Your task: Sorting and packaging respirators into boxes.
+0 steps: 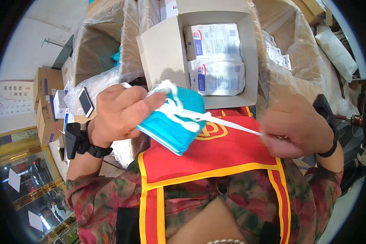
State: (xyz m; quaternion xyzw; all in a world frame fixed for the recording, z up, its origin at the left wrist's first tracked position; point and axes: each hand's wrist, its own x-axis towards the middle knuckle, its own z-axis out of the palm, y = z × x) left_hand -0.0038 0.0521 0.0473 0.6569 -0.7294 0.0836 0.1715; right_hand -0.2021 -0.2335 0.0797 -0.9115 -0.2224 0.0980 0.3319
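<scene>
A stack of teal face masks (173, 132) with white edging and bunched white straps is gripped in my left hand (118, 110), whose fingers curl over its upper left side. A white strap (232, 125) stretches straight from the stack toward the right. Its far end is pinched between the fingers of my right hand (295, 126). The stack hangs tilted in front of the red apron (207, 156) with yellow trim, just below an open cardboard box (227, 101).
Two white packs (217, 75) with blue and red print lie in the box. Plastic-lined cartons stand left (97, 49) and right (284, 24); the right one holds white packs. A phone (86, 101) lies beside my left wrist. Brown boxes (49, 118) are stacked far left.
</scene>
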